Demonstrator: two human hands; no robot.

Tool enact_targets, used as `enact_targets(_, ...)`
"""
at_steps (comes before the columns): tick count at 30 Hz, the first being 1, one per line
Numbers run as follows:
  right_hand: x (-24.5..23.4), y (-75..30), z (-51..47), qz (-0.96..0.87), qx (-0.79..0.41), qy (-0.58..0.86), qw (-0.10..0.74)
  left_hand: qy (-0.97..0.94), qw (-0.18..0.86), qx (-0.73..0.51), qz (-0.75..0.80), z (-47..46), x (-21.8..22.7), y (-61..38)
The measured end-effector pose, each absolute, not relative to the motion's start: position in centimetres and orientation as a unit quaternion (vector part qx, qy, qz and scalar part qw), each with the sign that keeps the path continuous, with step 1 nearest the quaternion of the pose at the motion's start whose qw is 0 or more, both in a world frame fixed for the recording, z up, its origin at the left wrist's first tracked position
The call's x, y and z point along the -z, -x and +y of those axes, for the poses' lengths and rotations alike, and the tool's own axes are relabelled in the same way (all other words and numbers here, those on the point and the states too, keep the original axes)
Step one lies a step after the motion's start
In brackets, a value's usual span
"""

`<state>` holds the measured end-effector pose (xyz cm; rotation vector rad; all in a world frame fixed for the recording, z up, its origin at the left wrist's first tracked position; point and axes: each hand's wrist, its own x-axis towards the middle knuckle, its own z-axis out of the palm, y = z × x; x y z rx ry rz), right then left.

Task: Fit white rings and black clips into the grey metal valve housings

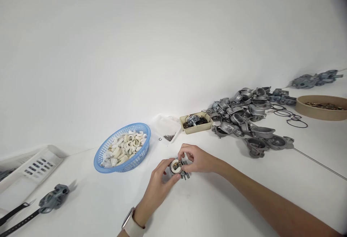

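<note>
A grey metal carburetor body (184, 175) rests on the white table with a white ring-shaped float (172, 168) on top. Brass parts show in the ring's middle. My left hand (160, 179) grips the carburetor from the left, thumb at the near side and fingers at the far side. From the right, my right hand (196, 158) has its fingers closed in a pinch at the float's right edge. Whatever lies between those fingertips is hidden or too small to name.
A blue basket (99, 161) holds white floats. Behind my hands are a clear tray (162, 125) of small pins and a cream box (197, 130) of black rings. Metal bowls (238, 114) pile at right, near a tan tub (306, 108). Another carburetor (54, 198) lies left.
</note>
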<state>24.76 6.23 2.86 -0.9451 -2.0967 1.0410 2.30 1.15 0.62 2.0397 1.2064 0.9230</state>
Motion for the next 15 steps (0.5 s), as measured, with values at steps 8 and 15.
enact_targets(8, -2.78, -24.76, 6.24, -0.786, -0.398, 0.359, 0.308, -0.740, 0.295, -0.381, 0.469, 1.00, -0.07, -2.69)
enact_targets(15, -2.91, -24.84, 6.23, -0.787, -0.399, 0.358, 0.305, -0.732, 0.292, -0.400, 0.468, 0.96, -0.41, -2.94)
